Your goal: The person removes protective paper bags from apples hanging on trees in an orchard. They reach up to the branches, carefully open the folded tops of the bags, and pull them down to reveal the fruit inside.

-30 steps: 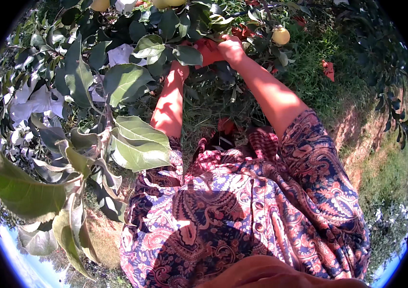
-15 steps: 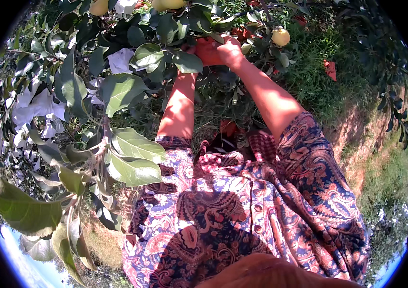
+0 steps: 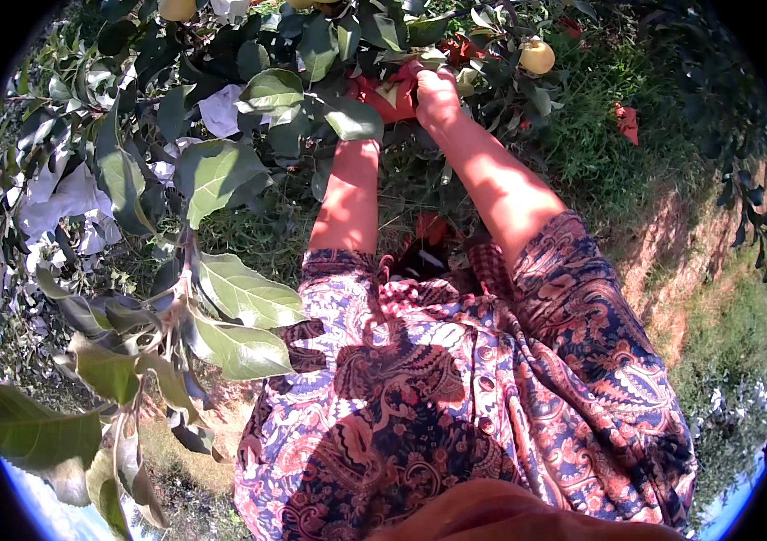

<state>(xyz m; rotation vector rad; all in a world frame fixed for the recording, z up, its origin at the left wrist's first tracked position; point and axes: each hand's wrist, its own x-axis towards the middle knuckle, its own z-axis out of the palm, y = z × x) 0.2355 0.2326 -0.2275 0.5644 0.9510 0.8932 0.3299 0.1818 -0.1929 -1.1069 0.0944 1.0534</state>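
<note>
Pinching red wrapping (image 3: 394,106) in the closed grip of the right hand (image 3: 438,95), among leafy branches, left of a yellow fruit (image 3: 537,57), with left hand hidden behind a green leaf (image 3: 354,118), unable to tell its grip.

The crumpled bright-red paper wrapper (image 3: 397,113) is showing a pale yellowish patch at its centre. Right of the wrapper, a round golden-yellow fruit (image 3: 537,57) is standing out against dark green, and farther right a small orange-red paper scrap (image 3: 627,123) is contrasting with blade-thin green grass (image 3: 600,171). Left of the wrapper, torn white paper pieces (image 3: 52,200) are taking on a lilac tint, while broad oval pale-green leaves (image 3: 248,290) are catching light lower down. Below the wrapper, a buttoned cloth shirt (image 3: 564,379) is displaying navy, pink and cream paisley.
</note>
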